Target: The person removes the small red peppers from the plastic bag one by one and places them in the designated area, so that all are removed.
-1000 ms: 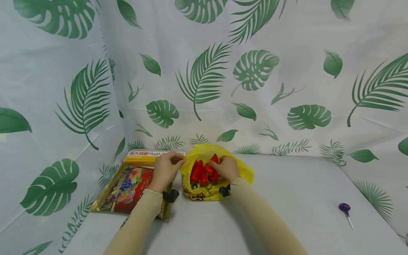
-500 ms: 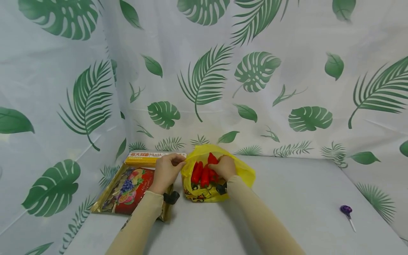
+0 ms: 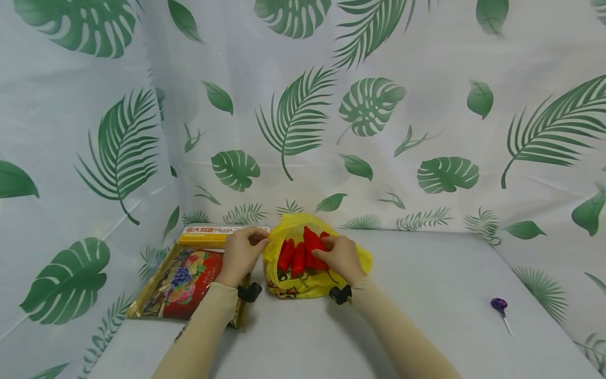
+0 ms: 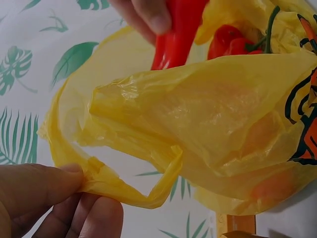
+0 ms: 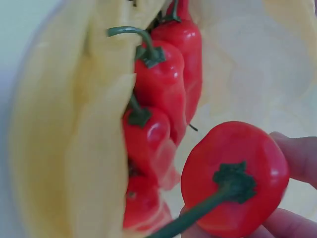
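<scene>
A yellow plastic bag [image 3: 296, 220] with an orange and black print stands at the middle of the table, its mouth facing up and toward me. My left hand [image 3: 240, 258] pinches the left edge of its opening; in the left wrist view, thumb and fingertips hold a yellow loop. My right hand [image 3: 344, 259] is over the bag's mouth, gripping a red pepper [image 5: 262, 148] between thumb and fingers. That pepper's green stem points toward the right wrist camera. Several other red peppers [image 5: 161, 74] lie inside the bag, partly hidden by its front wall.
Left of the bag lies a gold-edged red candy pack [image 3: 215, 263] with a fruit picture. Behind it is a white and yellow pasta box [image 3: 203, 239]. A purple lollipop [image 3: 499, 303] lies at the right of the white table [image 3: 426, 284]. Leaf-printed curtains [image 3: 393, 200] stand behind and left.
My right hand has taken hold of a red pepper among the others and tilted it up within the bag's mouth. The left hand keeps its pinch on the bag's edge.
</scene>
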Tool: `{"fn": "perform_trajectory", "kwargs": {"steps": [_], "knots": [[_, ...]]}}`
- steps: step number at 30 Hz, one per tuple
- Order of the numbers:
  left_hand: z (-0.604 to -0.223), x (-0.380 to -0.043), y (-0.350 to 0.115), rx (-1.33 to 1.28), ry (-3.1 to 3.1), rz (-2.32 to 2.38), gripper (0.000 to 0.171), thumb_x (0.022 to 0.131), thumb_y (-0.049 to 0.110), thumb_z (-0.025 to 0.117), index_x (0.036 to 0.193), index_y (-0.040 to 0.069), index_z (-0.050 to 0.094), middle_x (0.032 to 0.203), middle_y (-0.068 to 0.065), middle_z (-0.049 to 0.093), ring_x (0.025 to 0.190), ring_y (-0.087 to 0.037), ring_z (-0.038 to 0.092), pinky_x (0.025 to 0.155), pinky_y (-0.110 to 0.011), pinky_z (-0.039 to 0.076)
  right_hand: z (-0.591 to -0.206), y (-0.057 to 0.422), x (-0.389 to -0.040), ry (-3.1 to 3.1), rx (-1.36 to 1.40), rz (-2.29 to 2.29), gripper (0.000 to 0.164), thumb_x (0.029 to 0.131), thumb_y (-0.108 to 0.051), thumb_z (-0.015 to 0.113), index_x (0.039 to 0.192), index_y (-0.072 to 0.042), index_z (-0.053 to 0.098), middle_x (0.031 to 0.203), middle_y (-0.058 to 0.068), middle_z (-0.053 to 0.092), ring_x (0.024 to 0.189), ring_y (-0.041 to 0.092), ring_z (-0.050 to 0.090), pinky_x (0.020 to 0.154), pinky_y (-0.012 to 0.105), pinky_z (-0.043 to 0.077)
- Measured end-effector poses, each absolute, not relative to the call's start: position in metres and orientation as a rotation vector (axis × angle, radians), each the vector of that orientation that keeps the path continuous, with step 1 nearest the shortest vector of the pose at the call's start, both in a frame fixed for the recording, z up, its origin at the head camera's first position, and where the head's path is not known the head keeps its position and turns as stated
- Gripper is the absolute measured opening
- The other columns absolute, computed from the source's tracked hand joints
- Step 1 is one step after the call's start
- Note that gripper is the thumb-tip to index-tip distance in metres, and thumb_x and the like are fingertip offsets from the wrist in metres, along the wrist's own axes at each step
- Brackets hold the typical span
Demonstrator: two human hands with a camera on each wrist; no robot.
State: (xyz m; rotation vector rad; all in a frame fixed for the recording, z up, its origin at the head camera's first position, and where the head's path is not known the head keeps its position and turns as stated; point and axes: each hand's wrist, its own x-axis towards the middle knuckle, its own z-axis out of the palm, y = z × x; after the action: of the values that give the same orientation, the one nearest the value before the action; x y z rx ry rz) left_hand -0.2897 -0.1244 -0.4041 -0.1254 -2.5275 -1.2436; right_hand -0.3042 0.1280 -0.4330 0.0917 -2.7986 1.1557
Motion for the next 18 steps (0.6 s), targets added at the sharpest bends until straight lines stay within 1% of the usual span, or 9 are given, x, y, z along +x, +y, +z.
{"fn": "perform_trajectory", "kwargs": {"steps": [3, 6, 8, 11, 18], "knots": [[-0.404, -0.289, -0.125, -0.131, -2.522, -1.246, 0.014, 0.093, 0.017, 0.079, 0.106, 0.013, 0.080, 0.102, -0.004, 0.080, 0.088, -0.019, 0.070, 0.082, -0.035, 0.064, -0.433, 0.138, -0.292, -2.800, 0.086, 1.161, 0.048, 0.090, -0.030, 0.080, 0.129, -0.003, 0.072, 0.122, 0.014, 0.077, 0.106, 0.028, 0.071, 0.088, 0.038, 0.063], [-0.403, -0.288, -0.125, -0.127, -2.518, -1.254, 0.013, 0.093, 0.016, 0.079, 0.106, 0.012, 0.080, 0.101, -0.005, 0.080, 0.088, -0.020, 0.070, 0.082, -0.035, 0.064, -0.434, 0.150, -0.280, -2.789, 0.073, 1.192, 0.045, 0.090, -0.027, 0.081, 0.128, -0.003, 0.073, 0.116, 0.013, 0.078, 0.101, 0.026, 0.073, 0.077, 0.033, 0.065], [-0.403, -0.287, -0.126, -0.116, -2.517, -1.262, 0.013, 0.093, 0.016, 0.079, 0.106, 0.012, 0.080, 0.101, -0.005, 0.079, 0.088, -0.020, 0.070, 0.082, -0.036, 0.064, -0.434, 0.160, -0.271, -2.782, 0.062, 1.204, 0.044, 0.090, -0.026, 0.081, 0.126, -0.003, 0.073, 0.112, 0.012, 0.079, 0.098, 0.024, 0.075, 0.073, 0.032, 0.065], [-0.402, -0.286, -0.126, -0.110, -2.513, -1.267, 0.013, 0.093, 0.016, 0.079, 0.106, 0.012, 0.080, 0.102, -0.006, 0.079, 0.089, -0.020, 0.070, 0.083, -0.036, 0.064, -0.435, 0.176, -0.257, -2.777, 0.035, 1.211, 0.043, 0.089, -0.025, 0.081, 0.125, -0.002, 0.074, 0.110, 0.013, 0.079, 0.094, 0.023, 0.075, 0.071, 0.032, 0.065], [-0.403, -0.283, -0.123, -0.100, -2.541, -1.260, 0.014, 0.094, 0.016, 0.078, 0.107, 0.012, 0.079, 0.103, -0.005, 0.079, 0.090, -0.021, 0.069, 0.085, -0.038, 0.063, -0.438, 0.219, -0.222, -2.799, -0.067, 1.189, 0.049, 0.089, -0.025, 0.082, 0.130, 0.000, 0.070, 0.115, 0.017, 0.077, 0.091, 0.023, 0.075, 0.068, 0.033, 0.065]]}}
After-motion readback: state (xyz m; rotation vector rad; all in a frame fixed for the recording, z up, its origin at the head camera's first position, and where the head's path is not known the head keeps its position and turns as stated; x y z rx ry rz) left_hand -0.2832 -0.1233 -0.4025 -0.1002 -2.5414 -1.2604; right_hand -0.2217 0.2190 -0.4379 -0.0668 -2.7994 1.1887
